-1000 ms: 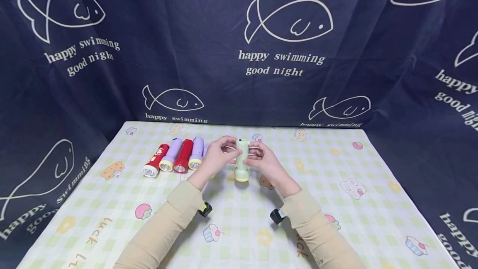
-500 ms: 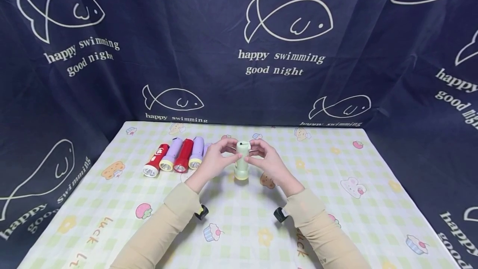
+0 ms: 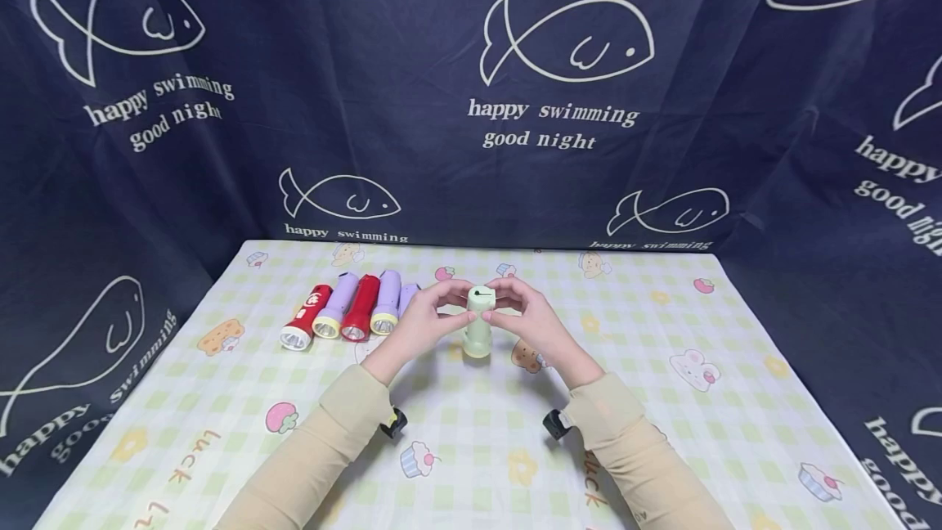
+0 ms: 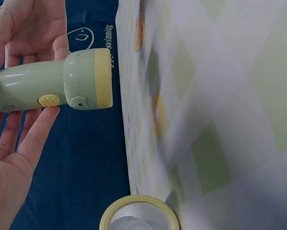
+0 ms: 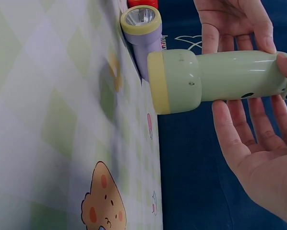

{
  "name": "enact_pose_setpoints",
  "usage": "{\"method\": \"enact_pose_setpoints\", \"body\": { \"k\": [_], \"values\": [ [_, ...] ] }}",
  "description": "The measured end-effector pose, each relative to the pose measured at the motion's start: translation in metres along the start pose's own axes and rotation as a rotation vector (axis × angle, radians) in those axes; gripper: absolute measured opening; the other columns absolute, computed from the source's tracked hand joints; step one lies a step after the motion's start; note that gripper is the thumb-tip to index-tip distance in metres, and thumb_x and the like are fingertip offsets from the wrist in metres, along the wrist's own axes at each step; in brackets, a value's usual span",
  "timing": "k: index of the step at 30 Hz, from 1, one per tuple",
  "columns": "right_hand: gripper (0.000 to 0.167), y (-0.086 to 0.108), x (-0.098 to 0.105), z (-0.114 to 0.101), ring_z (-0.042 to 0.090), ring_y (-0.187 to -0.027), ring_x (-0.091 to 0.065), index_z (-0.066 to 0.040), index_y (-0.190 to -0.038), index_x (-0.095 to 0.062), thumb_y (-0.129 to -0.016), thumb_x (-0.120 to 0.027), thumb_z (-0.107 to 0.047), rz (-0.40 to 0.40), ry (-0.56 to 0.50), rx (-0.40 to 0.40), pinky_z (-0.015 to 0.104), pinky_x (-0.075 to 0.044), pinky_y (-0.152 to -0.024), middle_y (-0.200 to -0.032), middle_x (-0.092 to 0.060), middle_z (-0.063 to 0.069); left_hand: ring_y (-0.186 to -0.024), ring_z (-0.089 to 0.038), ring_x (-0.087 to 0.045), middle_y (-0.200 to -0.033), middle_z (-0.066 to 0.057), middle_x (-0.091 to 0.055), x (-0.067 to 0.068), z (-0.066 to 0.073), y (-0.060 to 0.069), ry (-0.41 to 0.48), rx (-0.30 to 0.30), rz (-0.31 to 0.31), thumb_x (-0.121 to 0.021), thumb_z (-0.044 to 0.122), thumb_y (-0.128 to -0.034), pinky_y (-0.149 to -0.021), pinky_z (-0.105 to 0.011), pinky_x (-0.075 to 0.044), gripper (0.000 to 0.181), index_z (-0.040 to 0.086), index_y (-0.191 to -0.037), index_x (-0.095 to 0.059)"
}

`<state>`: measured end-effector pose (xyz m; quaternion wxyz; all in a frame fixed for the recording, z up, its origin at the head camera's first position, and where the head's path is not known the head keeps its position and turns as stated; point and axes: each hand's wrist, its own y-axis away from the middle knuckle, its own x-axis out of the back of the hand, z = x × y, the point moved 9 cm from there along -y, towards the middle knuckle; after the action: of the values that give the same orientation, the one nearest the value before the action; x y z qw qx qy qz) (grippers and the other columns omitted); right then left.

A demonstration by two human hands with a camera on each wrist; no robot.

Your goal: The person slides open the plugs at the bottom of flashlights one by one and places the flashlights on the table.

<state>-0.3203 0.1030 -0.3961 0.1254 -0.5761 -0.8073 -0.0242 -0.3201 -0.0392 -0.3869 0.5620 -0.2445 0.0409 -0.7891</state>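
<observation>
A pale green flashlight (image 3: 478, 325) with a yellow lens rim is held between both hands, lens end down, over the table. My left hand (image 3: 427, 321) grips one side of it with thumb and fingers. From the other side my right hand (image 3: 533, 325) grips it too, both thumbs near its tail end. In the left wrist view, a yellow slide switch (image 4: 49, 100) shows by the left fingertips, and the rim stands apart from the cloth. The right wrist view shows the flashlight's smooth side (image 5: 239, 74); its lens face is hidden in every view.
Left of the hands lie a red flashlight with a white rim (image 3: 305, 317), a purple one (image 3: 337, 305), a plain red one (image 3: 362, 307) and more purple ones (image 3: 387, 301), side by side. A checked cloth (image 3: 471, 464) covers the table; a navy curtain (image 3: 441, 145) hangs behind.
The green flashlight has tilted so its tail end comes towards the head camera and sits lower in view. Its yellow rim has gone out of sight there. Both hands keep their grip.
</observation>
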Motion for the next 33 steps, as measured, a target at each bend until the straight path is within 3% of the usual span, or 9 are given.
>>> {"method": "enact_pose_setpoints", "body": {
  "k": [3, 10, 14, 19, 27, 33],
  "values": [
    [0.041, 0.003, 0.0, -0.006, 0.029, -0.107, -0.057, -0.003, -0.122, -0.054, -0.084, -0.07, -0.007, 0.004, 0.01, 0.011, 0.035, -0.05, -0.089, -0.117, -0.06, 0.016, -0.099, -0.025, -0.064, -0.11, -0.012, -0.067, -0.001, 0.003, 0.002, 0.008, 0.014, -0.014, -0.072, 0.009, -0.0825, -0.089, -0.048, -0.051, 0.039, 0.005, -0.12, -0.06],
    [0.038, 0.003, 0.004, -0.002, 0.021, -0.103, -0.059, -0.011, -0.117, -0.059, -0.083, -0.073, -0.018, 0.037, 0.034, 0.068, 0.035, -0.052, -0.086, -0.113, -0.064, 0.005, -0.102, -0.03, -0.063, -0.112, -0.018, -0.065, 0.0, 0.032, 0.009, 0.014, 0.04, -0.04, -0.069, 0.003, -0.0839, -0.089, -0.044, -0.052, 0.038, -0.002, -0.12, -0.058],
    [0.037, 0.002, 0.004, -0.002, 0.018, -0.101, -0.059, -0.01, -0.116, -0.06, -0.082, -0.073, -0.015, 0.045, 0.044, 0.063, 0.033, -0.052, -0.083, -0.109, -0.065, -0.001, -0.101, -0.029, -0.063, -0.112, -0.017, -0.066, -0.001, 0.032, 0.009, 0.008, 0.023, -0.042, -0.069, 0.004, -0.084, -0.09, -0.042, -0.052, 0.037, -0.001, -0.119, -0.058],
    [0.038, 0.002, 0.005, -0.002, 0.019, -0.101, -0.059, -0.005, -0.117, -0.06, -0.082, -0.073, -0.01, 0.062, 0.05, 0.075, 0.036, -0.052, -0.084, -0.109, -0.065, 0.002, -0.101, -0.032, -0.063, -0.111, -0.018, -0.066, -0.003, 0.032, 0.008, 0.032, 0.008, -0.052, -0.069, 0.003, -0.0838, -0.092, -0.052, -0.048, 0.037, -0.002, -0.119, -0.058],
    [0.038, 0.003, 0.004, -0.002, 0.015, -0.099, -0.061, -0.009, -0.114, -0.063, -0.08, -0.076, -0.017, 0.081, 0.031, 0.081, 0.036, -0.052, -0.087, -0.109, -0.065, 0.003, -0.099, -0.031, -0.063, -0.108, -0.018, -0.066, -0.002, 0.031, 0.009, 0.038, 0.011, -0.039, -0.07, 0.003, -0.0825, -0.093, -0.053, -0.047, 0.037, -0.001, -0.117, -0.059],
    [0.036, 0.003, 0.002, -0.003, 0.017, -0.1, -0.061, -0.013, -0.112, -0.063, -0.08, -0.076, -0.02, 0.075, 0.058, 0.097, 0.043, -0.05, -0.088, -0.109, -0.066, 0.003, -0.1, -0.031, -0.063, -0.109, -0.018, -0.066, -0.003, 0.014, 0.006, 0.038, 0.04, -0.029, -0.071, 0.004, -0.0824, -0.092, -0.054, -0.047, 0.038, 0.0, -0.118, -0.06]
  ]
}}
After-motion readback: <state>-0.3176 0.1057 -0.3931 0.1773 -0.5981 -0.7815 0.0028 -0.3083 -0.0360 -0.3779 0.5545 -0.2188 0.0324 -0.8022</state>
